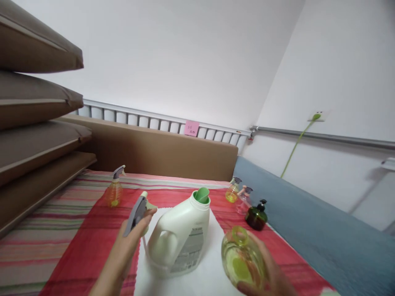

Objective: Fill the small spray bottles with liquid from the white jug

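My left hand (pixel 135 232) is closed around a grey and cream trigger spray head (pixel 137 211), its thin tube hanging down past the jug. In my right hand (pixel 267 263) is a clear yellowish bottle (pixel 243 259) with an uncapped round neck, tilted toward me. Between the two hands a large white detergent jug (pixel 185 234) stands upright on a white cloth (pixel 212 269). The jug has no cap, and a green spout shows in its mouth. Its grey label faces my side.
A yellow spray bottle (pixel 115 191) stands at the left on the red cloth (pixel 83 242). Two small spray bottles, one yellow (pixel 232 193) and one pink (pixel 243 201), stand back right beside a dark green pump bottle (pixel 256 216). Stacked brown cushions (pixel 37 94) rise at the left.
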